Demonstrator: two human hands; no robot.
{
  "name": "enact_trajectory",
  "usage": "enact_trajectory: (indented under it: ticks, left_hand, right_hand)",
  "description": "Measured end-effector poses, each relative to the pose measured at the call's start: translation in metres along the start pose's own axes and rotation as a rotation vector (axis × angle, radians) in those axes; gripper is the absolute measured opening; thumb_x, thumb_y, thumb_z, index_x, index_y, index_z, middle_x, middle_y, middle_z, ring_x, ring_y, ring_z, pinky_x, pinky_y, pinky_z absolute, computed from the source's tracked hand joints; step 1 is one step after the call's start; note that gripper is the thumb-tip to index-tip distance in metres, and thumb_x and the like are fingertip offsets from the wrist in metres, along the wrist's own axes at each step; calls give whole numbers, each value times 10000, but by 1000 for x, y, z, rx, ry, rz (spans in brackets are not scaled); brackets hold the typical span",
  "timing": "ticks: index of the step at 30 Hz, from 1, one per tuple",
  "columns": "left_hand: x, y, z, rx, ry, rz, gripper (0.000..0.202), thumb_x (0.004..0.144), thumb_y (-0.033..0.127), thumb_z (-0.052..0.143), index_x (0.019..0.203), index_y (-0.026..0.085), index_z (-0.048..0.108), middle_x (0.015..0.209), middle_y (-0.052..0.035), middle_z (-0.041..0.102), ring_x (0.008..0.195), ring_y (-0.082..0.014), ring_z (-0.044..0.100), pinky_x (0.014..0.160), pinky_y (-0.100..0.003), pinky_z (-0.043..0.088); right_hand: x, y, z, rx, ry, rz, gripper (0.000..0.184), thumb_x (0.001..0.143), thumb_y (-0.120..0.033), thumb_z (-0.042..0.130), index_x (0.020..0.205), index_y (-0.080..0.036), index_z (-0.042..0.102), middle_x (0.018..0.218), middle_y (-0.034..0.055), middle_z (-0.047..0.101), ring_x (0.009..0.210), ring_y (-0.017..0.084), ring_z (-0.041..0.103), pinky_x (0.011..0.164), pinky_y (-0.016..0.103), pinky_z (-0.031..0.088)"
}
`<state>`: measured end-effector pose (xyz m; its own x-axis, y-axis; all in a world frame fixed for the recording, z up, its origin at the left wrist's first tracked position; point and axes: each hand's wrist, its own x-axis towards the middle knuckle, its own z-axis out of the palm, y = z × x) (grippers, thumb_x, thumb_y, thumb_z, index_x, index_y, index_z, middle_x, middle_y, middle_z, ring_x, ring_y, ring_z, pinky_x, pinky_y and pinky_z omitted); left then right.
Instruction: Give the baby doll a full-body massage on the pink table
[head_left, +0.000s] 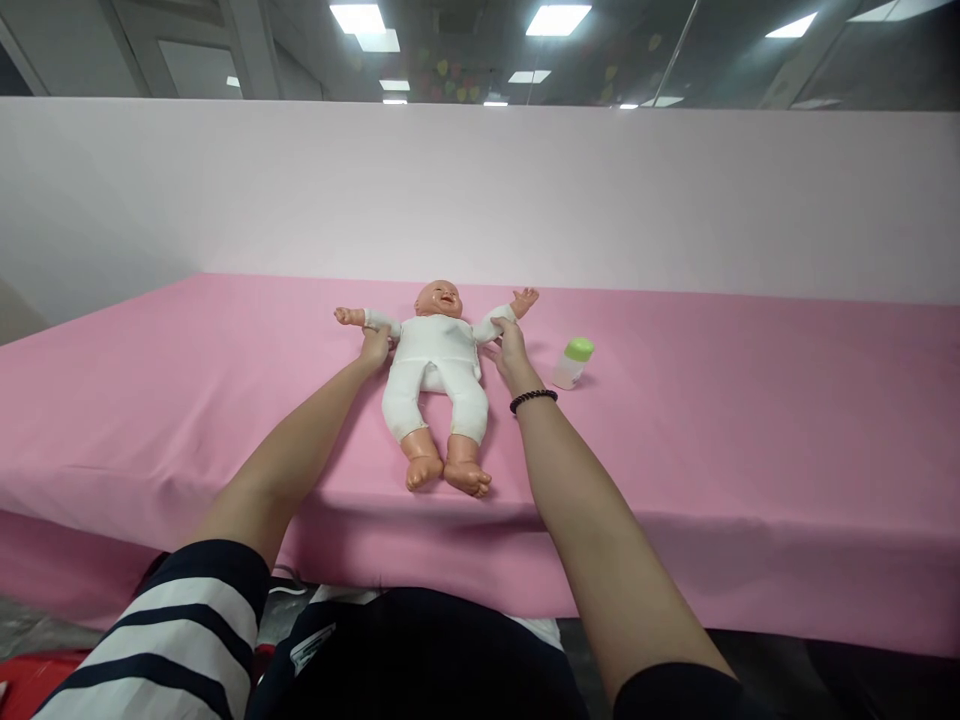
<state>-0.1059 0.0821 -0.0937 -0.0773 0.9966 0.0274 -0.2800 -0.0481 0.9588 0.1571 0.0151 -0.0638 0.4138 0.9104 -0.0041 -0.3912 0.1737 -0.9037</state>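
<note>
A baby doll [435, 365] in a white suit lies on its back on the pink table [712, 420], arms spread, feet toward me near the front edge. My left hand [374, 348] grips the doll's arm on the left, close to the shoulder. My right hand [508, 345], with a black bead bracelet on the wrist, holds the doll's other arm near the sleeve. Both hands have their fingers closed round the white sleeves.
A small baby bottle [572, 363] with a green cap lies tilted on the table just right of my right hand. A pale pink backdrop [480, 190] rises behind the table. The table's front edge is close to my body.
</note>
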Motion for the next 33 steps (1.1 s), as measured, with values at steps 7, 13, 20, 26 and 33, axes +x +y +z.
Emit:
enact_trajectory:
  ticks: [7,13,20,26,33]
  left_hand:
    - [2,-2,-2,28,5,29,454,918,266,696,1289,275,434,969,-33,687,856,-189,729,717,-272,599]
    - [1,1,2,85,53,19,472,929,215,656,1322,237,397,1003,-40,690,818,-174,729,720,-260,590]
    - [9,-4,-2,110,49,16,552,911,263,686,1376,249,391,1013,-45,694,817,-191,735,703,-272,587]
    - [8,-4,-4,89,24,-4,622,898,313,727,1415,260,384,999,-49,699,828,-200,731,729,-286,594]
    - [3,0,-1,64,17,-3,633,883,305,743,1408,256,393,955,-33,681,773,-184,714,718,-276,587]
  right_hand:
    - [6,4,-2,0,-17,-21,319,724,-310,667,1010,-262,534,862,-28,618,835,180,671,628,269,577]
    - [6,3,-1,-1,8,-11,318,736,-293,666,1026,-267,538,912,-24,635,827,174,662,613,261,554]
    - [6,1,1,-12,50,8,303,739,-283,669,1017,-267,553,927,-25,642,833,165,644,597,245,530]
    - [7,0,1,-5,46,24,324,732,-283,684,1028,-268,553,908,-21,642,827,172,650,599,248,531]
    - [7,0,2,-19,59,20,312,741,-274,674,1029,-269,554,916,-23,642,833,173,656,598,252,535]
